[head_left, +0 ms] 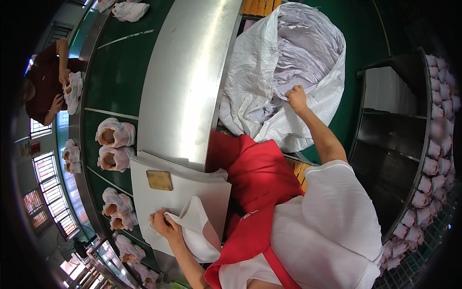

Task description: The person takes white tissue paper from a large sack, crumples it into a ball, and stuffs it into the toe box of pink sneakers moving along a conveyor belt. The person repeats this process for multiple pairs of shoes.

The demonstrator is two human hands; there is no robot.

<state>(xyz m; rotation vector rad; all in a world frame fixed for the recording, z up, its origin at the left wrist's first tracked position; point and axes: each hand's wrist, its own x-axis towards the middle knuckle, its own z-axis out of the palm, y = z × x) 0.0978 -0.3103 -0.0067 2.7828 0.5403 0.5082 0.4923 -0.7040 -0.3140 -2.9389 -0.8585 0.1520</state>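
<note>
My left hand (167, 227) is closed on the edge of a white paper sheet (198, 231), which is lifted and curled over. Under it lies a stack of white paper sheets (144, 185), with a small brownish-yellow block (159, 180) resting on top. My right arm reaches out to a big white woven sack (250, 62), open at the top and filled with thin, crinkled pale sheets (303, 60). There my right hand (297, 98) has its fingers closed at the edge of these sheets, apparently pinching one.
A metal table (187, 77) runs beside a green conveyor (113, 86) carrying pairs of pale shoes (115, 132). Across it a person in dark red (48, 72) handles a shoe (73, 91). At right stands a dark shelf rack (385, 130) beside many pale wrapped bundles (433, 149).
</note>
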